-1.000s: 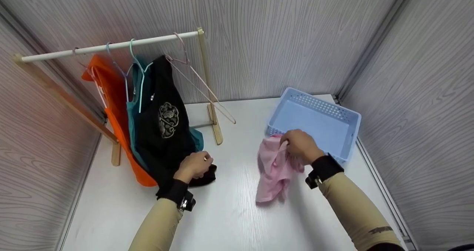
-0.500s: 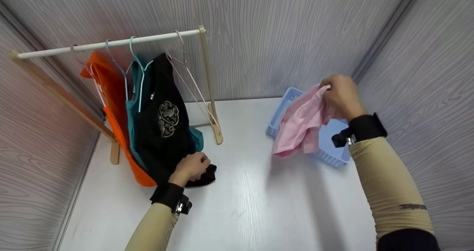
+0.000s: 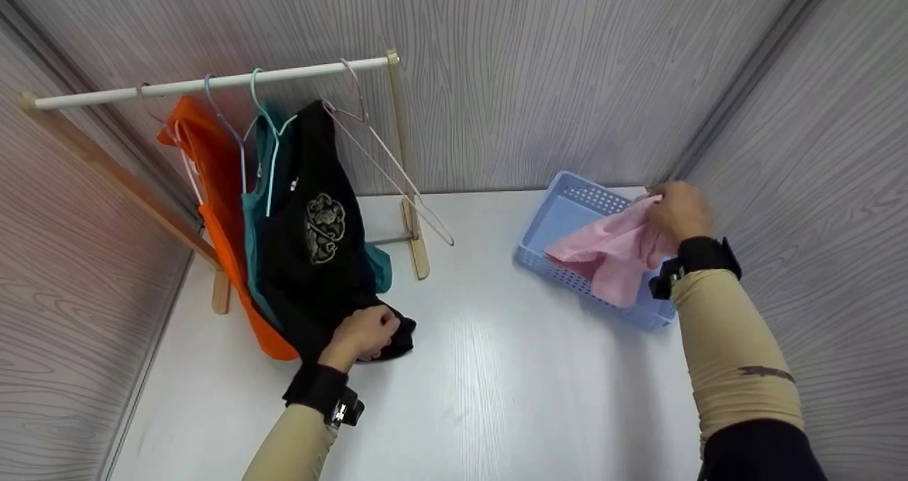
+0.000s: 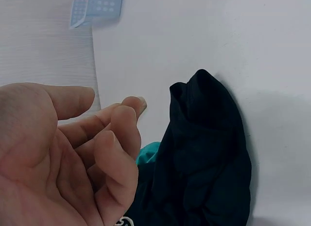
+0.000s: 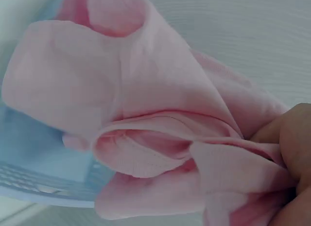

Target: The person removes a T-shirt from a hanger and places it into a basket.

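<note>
My right hand (image 3: 682, 210) pinches a pink shirt (image 3: 616, 245) by one edge over the blue basket (image 3: 528, 255). The cloth hangs down across the basket and partly covers its inside. In the right wrist view, the folds and rounded openings of the shirt (image 5: 160, 85) fill most of the picture. My left hand (image 3: 363, 332) holds nothing; its fingers are loosely curled beside the lower part of a black shirt (image 3: 294, 275) on the rack. The left wrist view shows a gap between the thumb and fingers of this hand (image 4: 73, 153), with the black cloth beyond.
A clothes rack with a white rail (image 3: 177, 89) stands at the left. Behind the black shirt hang a teal garment (image 3: 381, 264) and an orange garment (image 3: 213, 155). A bare pink hanger (image 3: 397, 165) hangs at the rail's right end. Grey walls (image 3: 511, 76) enclose the white table (image 3: 454, 389).
My right hand has lifted the pink shirt from in front of the basket, carried it right and lowered it over the basket. The left hand has barely moved. The bare hanger swings.
</note>
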`<action>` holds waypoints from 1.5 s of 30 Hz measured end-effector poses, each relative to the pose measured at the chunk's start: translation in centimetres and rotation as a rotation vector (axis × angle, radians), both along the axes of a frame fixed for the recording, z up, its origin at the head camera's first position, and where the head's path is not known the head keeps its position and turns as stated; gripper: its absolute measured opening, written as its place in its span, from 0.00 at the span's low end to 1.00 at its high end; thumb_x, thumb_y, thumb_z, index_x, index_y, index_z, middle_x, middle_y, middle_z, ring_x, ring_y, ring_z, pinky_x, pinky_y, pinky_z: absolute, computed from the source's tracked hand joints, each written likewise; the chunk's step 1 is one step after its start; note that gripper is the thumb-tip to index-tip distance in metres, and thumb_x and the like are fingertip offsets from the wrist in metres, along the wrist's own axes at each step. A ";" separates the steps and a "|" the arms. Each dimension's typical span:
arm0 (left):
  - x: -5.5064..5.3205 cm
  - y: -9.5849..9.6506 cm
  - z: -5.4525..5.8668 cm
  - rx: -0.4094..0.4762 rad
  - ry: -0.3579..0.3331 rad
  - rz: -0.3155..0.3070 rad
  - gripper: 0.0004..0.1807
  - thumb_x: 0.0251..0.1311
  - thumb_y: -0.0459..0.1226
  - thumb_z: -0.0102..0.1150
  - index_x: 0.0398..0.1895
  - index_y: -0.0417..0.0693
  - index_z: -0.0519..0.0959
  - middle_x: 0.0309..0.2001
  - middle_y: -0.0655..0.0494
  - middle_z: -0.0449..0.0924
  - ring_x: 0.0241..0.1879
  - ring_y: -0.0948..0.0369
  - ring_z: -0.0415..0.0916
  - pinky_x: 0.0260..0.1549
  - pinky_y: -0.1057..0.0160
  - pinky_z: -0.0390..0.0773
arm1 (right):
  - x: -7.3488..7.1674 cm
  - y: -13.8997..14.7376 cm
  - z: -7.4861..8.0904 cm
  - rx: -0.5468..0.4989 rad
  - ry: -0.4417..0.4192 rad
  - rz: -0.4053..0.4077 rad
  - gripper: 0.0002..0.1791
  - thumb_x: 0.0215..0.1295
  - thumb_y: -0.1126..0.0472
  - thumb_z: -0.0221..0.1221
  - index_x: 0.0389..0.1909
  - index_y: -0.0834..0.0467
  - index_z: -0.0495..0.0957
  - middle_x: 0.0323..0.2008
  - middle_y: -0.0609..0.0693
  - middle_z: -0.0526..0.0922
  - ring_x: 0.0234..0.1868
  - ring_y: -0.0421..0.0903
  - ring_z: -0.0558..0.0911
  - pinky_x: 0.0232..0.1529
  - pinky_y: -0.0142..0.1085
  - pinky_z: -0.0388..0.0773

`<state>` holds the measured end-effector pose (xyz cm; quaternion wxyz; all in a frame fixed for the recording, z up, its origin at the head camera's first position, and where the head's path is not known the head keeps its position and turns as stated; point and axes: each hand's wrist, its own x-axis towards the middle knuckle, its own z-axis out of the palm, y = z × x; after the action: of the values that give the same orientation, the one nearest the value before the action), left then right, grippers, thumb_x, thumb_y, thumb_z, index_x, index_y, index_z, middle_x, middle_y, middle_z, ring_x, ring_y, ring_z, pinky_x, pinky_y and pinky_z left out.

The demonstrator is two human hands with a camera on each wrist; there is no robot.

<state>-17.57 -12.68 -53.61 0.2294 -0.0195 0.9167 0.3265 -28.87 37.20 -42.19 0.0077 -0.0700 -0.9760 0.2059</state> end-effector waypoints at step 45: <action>-0.9 -4.5 7.0 -0.048 -0.013 -0.073 0.17 0.71 0.46 0.48 0.52 0.44 0.76 0.39 0.43 0.80 0.27 0.58 0.78 0.28 0.62 0.84 | 4.9 -4.0 -6.8 0.080 -0.320 0.255 0.29 0.57 0.62 0.63 0.61 0.65 0.70 0.55 0.69 0.77 0.55 0.66 0.76 0.55 0.61 0.72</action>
<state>-18.49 -17.23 -46.66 0.2464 0.0064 0.9229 0.2957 -23.93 33.25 -49.02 -0.1706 0.0225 -0.9732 0.1525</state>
